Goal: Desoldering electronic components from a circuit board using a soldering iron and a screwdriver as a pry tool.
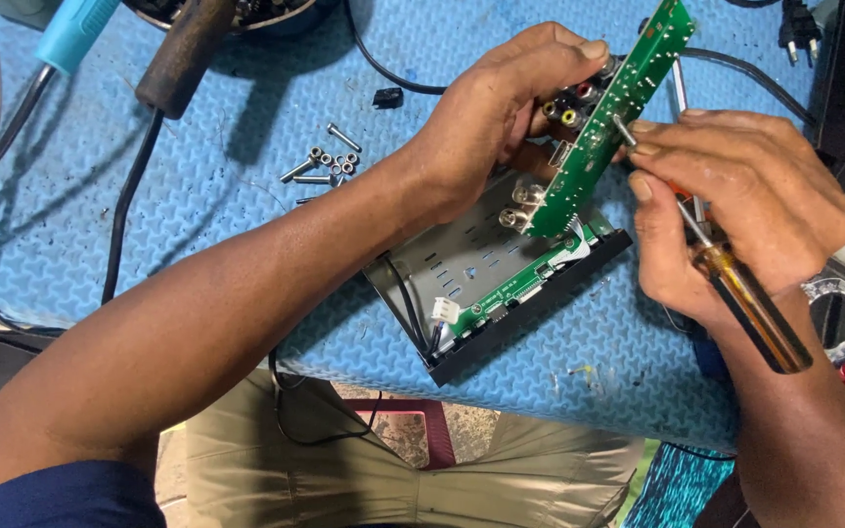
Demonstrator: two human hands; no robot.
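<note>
In the head view, the left hand [496,117] is closed around the edge of a green circuit board [608,108], lifting it tilted above the open metal case [462,269] so its face is reachable. The right hand [735,210] is wrapped around an amber-handled screwdriver [750,303], while its fingertips [643,147] pinch something small against the board; what it is, I cannot tell. Loose screws [325,164] lie together on the blue mat [80,215], apart from the case.
</note>
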